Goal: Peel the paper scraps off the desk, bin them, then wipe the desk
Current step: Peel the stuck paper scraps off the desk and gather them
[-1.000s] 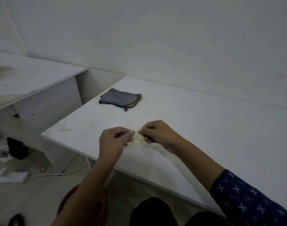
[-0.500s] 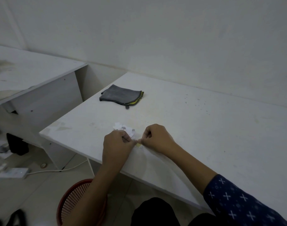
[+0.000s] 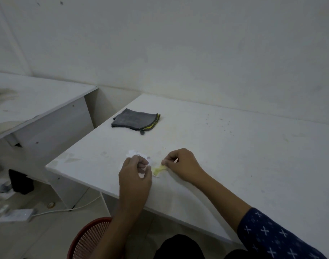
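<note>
The big white desk (image 3: 234,156) fills the right side of the view, with a second desk (image 3: 38,101) far off to the left. On the floor, near and a bit left, stands a red basket (image 3: 89,238), which looks like the bin for the scraps. A folded grey cloth (image 3: 135,121) lies on the far left part of the big desk, well apart from the hands, and nobody is touching it. Near the front edge of the desk are the paper scraps. A white scrap (image 3: 134,153) lies just past the left hand (image 3: 134,176). That hand is curled in, with its fingers bent over the white paper, but I cannot tell if it has a real hold on it. The right hand (image 3: 180,165) is curled too, and its fingertips pinch the end of a small yellow scrap (image 3: 157,170), which looks stuck to the desk between the two hands. So the peeling step looks to be the one going on, and binning and wiping are not done yet. Next, the yellow bit needs a slow, gentle pull so it does not tear, and then a drop into the basket.
</note>
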`<state>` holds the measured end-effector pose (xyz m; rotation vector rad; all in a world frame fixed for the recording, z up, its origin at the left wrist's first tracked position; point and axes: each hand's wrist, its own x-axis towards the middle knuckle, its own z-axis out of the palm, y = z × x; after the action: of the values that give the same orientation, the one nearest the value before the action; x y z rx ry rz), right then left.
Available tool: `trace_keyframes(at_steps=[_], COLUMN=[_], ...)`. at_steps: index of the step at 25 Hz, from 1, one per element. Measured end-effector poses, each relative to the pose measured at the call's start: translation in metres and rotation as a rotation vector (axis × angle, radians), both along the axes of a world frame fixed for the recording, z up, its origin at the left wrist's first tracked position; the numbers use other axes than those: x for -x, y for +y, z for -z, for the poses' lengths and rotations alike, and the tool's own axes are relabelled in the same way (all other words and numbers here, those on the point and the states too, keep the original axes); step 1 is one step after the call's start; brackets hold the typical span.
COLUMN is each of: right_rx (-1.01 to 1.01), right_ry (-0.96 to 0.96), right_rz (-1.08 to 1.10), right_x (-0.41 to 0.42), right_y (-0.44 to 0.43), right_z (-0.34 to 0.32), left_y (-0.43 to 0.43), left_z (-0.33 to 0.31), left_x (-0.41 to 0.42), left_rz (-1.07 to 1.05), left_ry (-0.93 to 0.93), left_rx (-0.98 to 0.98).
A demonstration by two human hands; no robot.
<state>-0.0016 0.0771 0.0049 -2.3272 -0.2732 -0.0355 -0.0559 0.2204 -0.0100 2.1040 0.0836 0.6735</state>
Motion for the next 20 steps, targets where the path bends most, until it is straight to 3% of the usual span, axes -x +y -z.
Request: trace_keyframes(at_steps=[5,11,16,20], right_rx=[-0.118,0.084,0.22,0.266], right_ry=[-0.005,-0.019,-0.055,-0.048], right_rz=[0.133,0.279,0.471,0.658], right_x=[0.02,0.079,0.129,0.155], right_y=[-0.068,-0.184,-0.273,-0.333], right_z=[-0.017,-0.008,-0.012,-0.014], left_y=[-0.056,-0.164,-0.234,-0.24], left_z=[-0.004,0.016,0.027,0.033], left_x=[0.006,0.028,0.047,0.048], left_rz=[0.236,0.724,0.83,0.807], left_ry=[-0.056,0.139,0.092,0.046], left_rx=[-0.203,-0.595,-0.706,-0.835])
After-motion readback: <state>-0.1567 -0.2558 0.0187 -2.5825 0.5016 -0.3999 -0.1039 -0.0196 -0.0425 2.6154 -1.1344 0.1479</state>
